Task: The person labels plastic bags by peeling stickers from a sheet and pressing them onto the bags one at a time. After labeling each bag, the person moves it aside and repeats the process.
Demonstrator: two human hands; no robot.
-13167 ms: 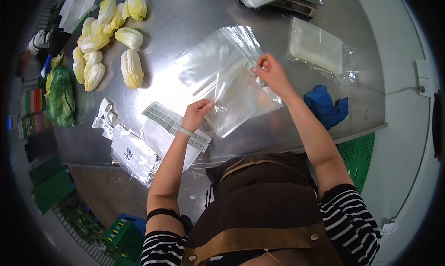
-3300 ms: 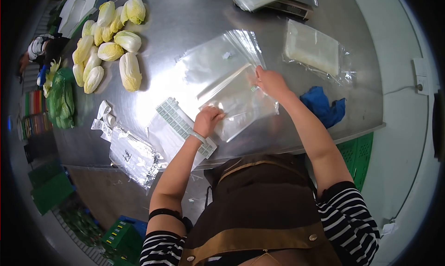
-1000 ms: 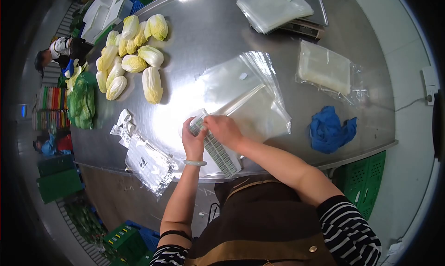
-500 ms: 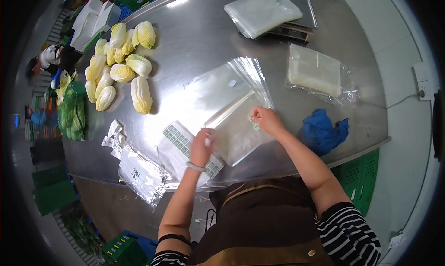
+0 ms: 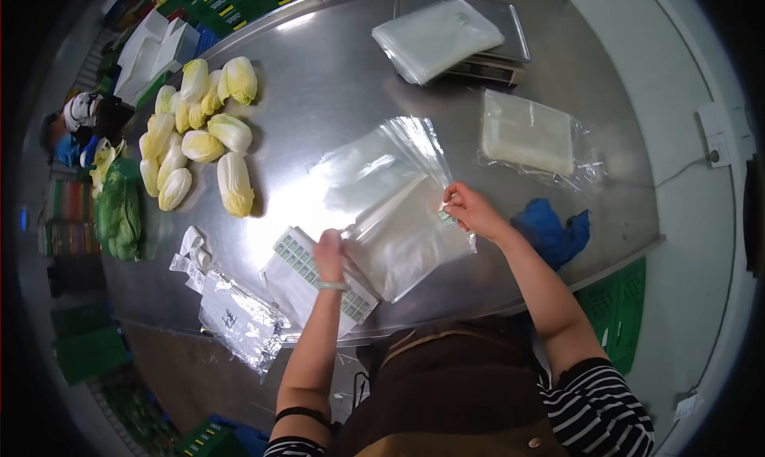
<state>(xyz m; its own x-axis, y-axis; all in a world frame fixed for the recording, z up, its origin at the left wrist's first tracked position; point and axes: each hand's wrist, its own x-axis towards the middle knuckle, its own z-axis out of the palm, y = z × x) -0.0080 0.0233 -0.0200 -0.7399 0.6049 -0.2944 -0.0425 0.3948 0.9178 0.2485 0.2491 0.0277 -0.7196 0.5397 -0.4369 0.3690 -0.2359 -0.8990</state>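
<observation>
My right hand pinches a small green-and-white sticker over the edge of a clear plastic bag. This bag lies on top of a fanned stack of clear bags on the metal table. My left hand, with a pale bangle at its wrist, is over a white sheet of green stickers, close to the bag's left edge. Motion smears its fingers, so I cannot make out their grip. Part of the sticker sheet is hidden under the left hand and wrist.
Several napa cabbages lie at the left, beside a green net sack. A scale carries a stack of bags. A wrapped bag pack and blue cloth-like bundle lie right. Silvery plastic overhangs the front edge.
My left hand has moved left and upward over the sticker sheet. My right hand still pinches the sticker, and the bag's right edge now reaches under it. The whole view has shifted slightly.
</observation>
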